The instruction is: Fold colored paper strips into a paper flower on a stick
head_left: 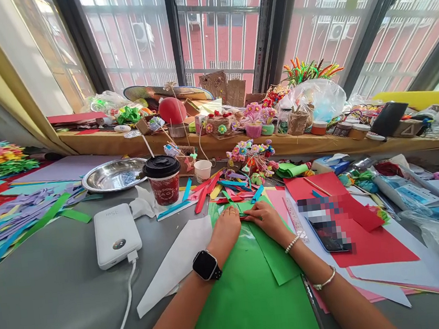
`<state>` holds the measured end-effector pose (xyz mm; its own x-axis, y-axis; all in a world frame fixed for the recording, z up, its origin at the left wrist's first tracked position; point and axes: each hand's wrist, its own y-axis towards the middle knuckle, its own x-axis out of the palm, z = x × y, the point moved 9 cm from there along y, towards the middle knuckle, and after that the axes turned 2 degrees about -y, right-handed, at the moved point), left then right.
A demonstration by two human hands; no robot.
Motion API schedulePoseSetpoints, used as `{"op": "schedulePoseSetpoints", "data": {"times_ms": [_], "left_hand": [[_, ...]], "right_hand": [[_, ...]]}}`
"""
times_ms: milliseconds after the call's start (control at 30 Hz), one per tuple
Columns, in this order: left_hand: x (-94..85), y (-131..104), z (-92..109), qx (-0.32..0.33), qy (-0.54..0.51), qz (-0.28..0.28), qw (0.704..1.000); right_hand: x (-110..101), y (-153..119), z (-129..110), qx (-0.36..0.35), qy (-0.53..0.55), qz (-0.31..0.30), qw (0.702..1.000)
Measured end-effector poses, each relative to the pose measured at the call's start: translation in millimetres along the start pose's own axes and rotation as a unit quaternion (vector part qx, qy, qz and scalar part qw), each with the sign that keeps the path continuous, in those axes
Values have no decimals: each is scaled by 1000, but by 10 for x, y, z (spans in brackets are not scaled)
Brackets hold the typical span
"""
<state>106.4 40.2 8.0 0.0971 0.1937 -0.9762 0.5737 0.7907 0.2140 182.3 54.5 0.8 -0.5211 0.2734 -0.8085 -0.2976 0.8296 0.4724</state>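
My left hand and my right hand meet over a large green sheet. The fingers of both are pinched on a small folded piece of green paper, with a thin reddish edge showing between them; the fingers partly hide it. A smaller cut green sheet lies on the large one, below my right hand. Just past my fingertips are blue strips and red strips of paper. A folded white paper rests left of my left wrist.
At left, a white power bank trails a cable. Behind it stand a lidded cup, a metal plate and a paper cup. To the right, a phone lies on red paper, with a ruler alongside. Crafts crowd the sill.
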Motion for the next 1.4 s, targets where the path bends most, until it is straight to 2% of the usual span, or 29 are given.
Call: {"op": "schedulePoseSetpoints", "data": {"times_ms": [100, 200, 367, 467, 600, 700, 833, 967, 1100, 1200, 1400], "left_hand": [[71, -3, 7, 0, 34, -10, 999], [71, -25, -20, 24, 18, 2, 1000], [20, -65, -184, 67, -105, 27, 992], [-13, -63, -323, 75, -217, 50, 972], [-27, -46, -478, 38, -286, 56, 956], [-58, -56, -479, 28, -275, 51, 960], [-89, -102, -335, 69, -183, 46, 980], [-65, -154, -205, 92, -64, 37, 993], [-40, -166, -120, 106, -5, 29, 994], [-32, -161, -123, 102, -10, 34, 994], [-60, -159, -309, 72, -136, 73, 985]], "right_hand": [[2, -1, -5, -2, 3, 0, 1000], [-8, -3, -15, -2, 0, 4, 1000], [-27, -6, -42, 2, -1, 2, 1000], [-45, -7, -57, 9, 8, 2, 1000], [-47, -7, -56, 15, 11, 2, 1000], [-39, -7, -38, 17, 21, 5, 1000], [-26, -8, -39, 15, 8, -1, 1000], [-42, -6, -127, -9, -41, -3, 999], [-39, -8, -227, -40, -110, -8, 993], [-40, -10, -237, -45, -126, -2, 991], [-49, -20, -210, -49, -108, 20, 993]]}}
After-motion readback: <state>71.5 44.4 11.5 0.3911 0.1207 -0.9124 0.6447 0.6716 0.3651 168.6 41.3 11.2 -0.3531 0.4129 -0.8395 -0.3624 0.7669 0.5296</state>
